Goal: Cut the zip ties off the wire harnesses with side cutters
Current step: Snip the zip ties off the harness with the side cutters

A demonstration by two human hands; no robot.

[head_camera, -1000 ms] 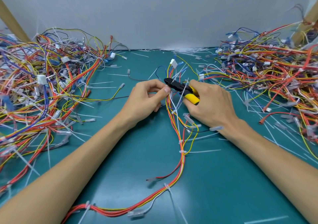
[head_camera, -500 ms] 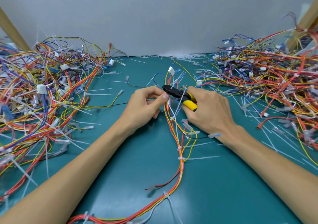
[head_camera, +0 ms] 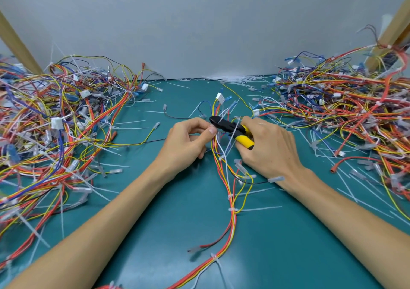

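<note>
Wire harness [head_camera: 233, 222] lies mid-desk [head_camera: 155, 233], near to far. Left grip [head_camera: 188, 142] pinches wires beside cutter nose; right grip [head_camera: 266, 149] clasps side cutters [head_camera: 228, 126]. Advice: nose bites tie only, wires held clear, squeeze once.

The right hand [head_camera: 268, 149] wraps the side cutters [head_camera: 224, 124], so we see only the black head and a stub of one yellow handle; the rest of the grips is buried in the palm. The left hand [head_camera: 188, 142] pinches the wire harness [head_camera: 233, 222] right at the cutter's tip. Its thumb covers that spot, so we cannot tell whether the jaws are closed or whether a zip tie sits between them. The harness runs off the bottom edge. The left pile [head_camera: 55, 133] and right pile [head_camera: 355, 115] of wires are cut by the side edges. The left forearm [head_camera: 88, 233] and right forearm [head_camera: 355, 222] leave at the lower corners.
</note>
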